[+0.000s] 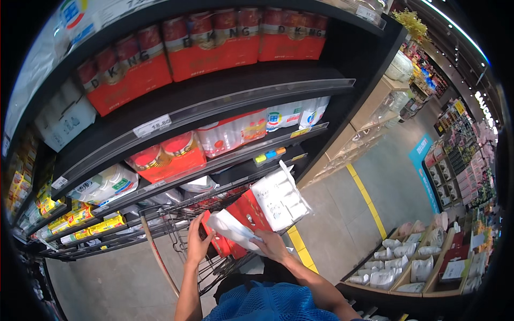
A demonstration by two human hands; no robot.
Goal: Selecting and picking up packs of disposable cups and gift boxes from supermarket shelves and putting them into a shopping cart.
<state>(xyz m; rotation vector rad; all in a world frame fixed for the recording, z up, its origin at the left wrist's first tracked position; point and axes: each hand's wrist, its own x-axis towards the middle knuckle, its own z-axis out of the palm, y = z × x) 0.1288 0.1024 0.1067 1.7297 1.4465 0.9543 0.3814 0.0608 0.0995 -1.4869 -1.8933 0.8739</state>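
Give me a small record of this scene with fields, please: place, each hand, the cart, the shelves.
place: shop aisle with a grey tiled floor
left hand: fingers spread flat on a red pack in the cart
right hand: holds a white plastic-wrapped pack
cart: wire cart, holds red packs and a second white pack
shelves: dark, with red multipacks on top, bottle packs below
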